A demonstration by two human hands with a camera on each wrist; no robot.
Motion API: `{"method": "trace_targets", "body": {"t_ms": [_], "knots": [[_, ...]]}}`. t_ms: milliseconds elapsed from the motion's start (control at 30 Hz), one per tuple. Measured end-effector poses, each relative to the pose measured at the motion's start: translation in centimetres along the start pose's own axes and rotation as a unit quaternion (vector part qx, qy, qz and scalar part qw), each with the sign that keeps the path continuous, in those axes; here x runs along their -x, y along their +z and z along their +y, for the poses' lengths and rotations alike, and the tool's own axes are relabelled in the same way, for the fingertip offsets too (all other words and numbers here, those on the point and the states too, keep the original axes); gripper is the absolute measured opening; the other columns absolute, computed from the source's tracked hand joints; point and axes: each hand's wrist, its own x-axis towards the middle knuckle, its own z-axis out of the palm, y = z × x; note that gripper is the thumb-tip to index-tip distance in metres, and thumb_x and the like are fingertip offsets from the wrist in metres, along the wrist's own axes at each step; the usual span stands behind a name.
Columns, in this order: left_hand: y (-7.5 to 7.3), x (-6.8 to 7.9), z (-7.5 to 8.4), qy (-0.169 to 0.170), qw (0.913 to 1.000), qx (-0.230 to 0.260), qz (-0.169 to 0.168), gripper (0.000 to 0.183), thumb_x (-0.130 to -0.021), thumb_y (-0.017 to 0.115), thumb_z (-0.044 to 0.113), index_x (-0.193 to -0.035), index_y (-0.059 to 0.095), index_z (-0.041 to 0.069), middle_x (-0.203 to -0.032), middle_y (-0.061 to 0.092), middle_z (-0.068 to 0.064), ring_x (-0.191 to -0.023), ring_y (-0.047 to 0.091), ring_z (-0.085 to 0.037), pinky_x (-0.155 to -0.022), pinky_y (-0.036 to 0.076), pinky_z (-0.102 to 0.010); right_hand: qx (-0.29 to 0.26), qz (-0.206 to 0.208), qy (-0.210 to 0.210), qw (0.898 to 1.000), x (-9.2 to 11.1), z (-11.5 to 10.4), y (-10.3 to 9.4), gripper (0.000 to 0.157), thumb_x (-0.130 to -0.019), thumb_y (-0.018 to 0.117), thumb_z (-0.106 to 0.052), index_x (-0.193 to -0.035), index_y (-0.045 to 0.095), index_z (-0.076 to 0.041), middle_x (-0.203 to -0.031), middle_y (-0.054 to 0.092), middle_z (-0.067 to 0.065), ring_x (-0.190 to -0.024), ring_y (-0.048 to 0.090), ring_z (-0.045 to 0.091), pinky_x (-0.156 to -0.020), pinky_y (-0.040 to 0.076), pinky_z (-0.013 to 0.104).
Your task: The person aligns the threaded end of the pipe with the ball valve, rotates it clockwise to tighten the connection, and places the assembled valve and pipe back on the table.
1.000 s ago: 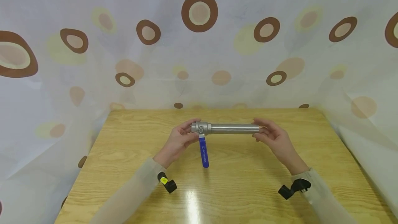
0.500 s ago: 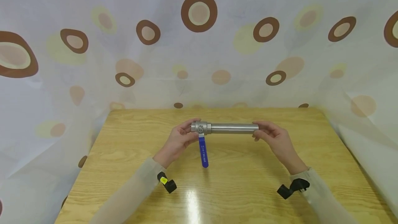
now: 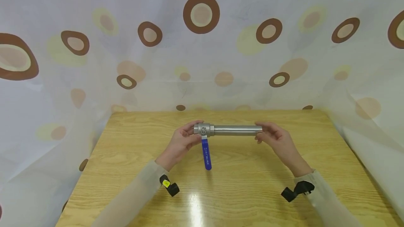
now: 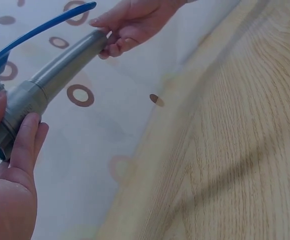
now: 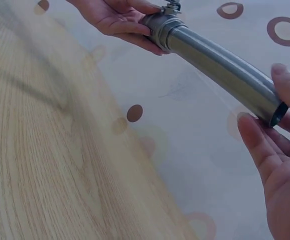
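A steel ball valve (image 3: 204,129) with a blue lever handle (image 3: 206,154) is held above the table, the lever pointing towards the person. My left hand (image 3: 180,144) grips the valve body at its hex end, thumb in front and fingers behind. A straight steel pipe (image 3: 236,130) runs rightward from the valve's other end, in line with it. My right hand (image 3: 281,144) has its thumb and fingers around the pipe's free end. In the right wrist view the pipe's open mouth (image 5: 278,114) shows between thumb and fingers. Any thread inside the joint is hidden.
Below the hands lies a wood-grain table (image 3: 240,192) with a bright glare spot. White sheeting (image 3: 221,52) with brown and yellow circles surrounds its back and sides. A black wrist camera (image 3: 169,185) sits on the left sleeve, another camera (image 3: 298,190) on the right.
My right hand's thumb and fingers have shifted slightly left, further onto the pipe's end. The left hand and the valve have stayed nearly still.
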Motion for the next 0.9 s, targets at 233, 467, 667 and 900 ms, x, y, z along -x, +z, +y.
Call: {"method": "trace_targets", "body": {"t_ms": [233,467,667,900], "knots": [[0.18,-0.06,0.22,0.007,1.0000,0.001,0.002,0.056,-0.093,0.059,-0.012,-0.147,0.053,-0.001,-0.134,0.065,-0.008,-0.115,0.065,-0.018,-0.100,0.059,-0.031,-0.031,-0.015,-0.013,0.999,0.05,-0.16,-0.25,0.044,-0.101,0.064,0.002,-0.144,0.056,-0.001,-0.117,0.070,-0.003,-0.102,0.072,0.009,-0.088,0.063,0.026],[0.18,-0.03,0.25,0.006,0.9999,0.009,-0.003,0.055,-0.093,0.059,-0.014,-0.147,0.054,-0.001,-0.134,0.064,-0.009,-0.116,0.065,-0.020,-0.099,0.059,-0.031,-0.026,0.000,-0.021,0.999,0.00,0.03,-0.12,0.039,-0.101,0.063,0.002,-0.140,0.060,0.001,-0.122,0.070,-0.006,-0.102,0.072,0.009,-0.089,0.062,0.025],[0.00,-0.03,0.01,0.007,0.9999,0.004,-0.008,0.053,-0.095,0.058,-0.014,-0.146,0.056,0.002,-0.136,0.063,-0.009,-0.117,0.065,-0.020,-0.100,0.059,-0.032,0.009,0.018,-0.024,1.000,-0.01,-0.04,0.07,0.036,-0.101,0.064,-0.001,-0.137,0.061,0.004,-0.102,0.075,-0.002,-0.088,0.072,0.011,-0.082,0.063,0.026],[-0.12,-0.10,-0.12,0.004,0.9999,0.003,-0.011,0.053,-0.095,0.058,-0.013,-0.146,0.054,0.000,-0.136,0.063,-0.008,-0.117,0.065,-0.020,-0.100,0.059,-0.032,0.024,0.031,-0.030,0.999,0.00,0.12,0.28,0.031,-0.103,0.062,-0.002,-0.132,0.061,0.010,-0.099,0.075,0.008,-0.085,0.072,0.013,-0.077,0.064,0.028]]}}
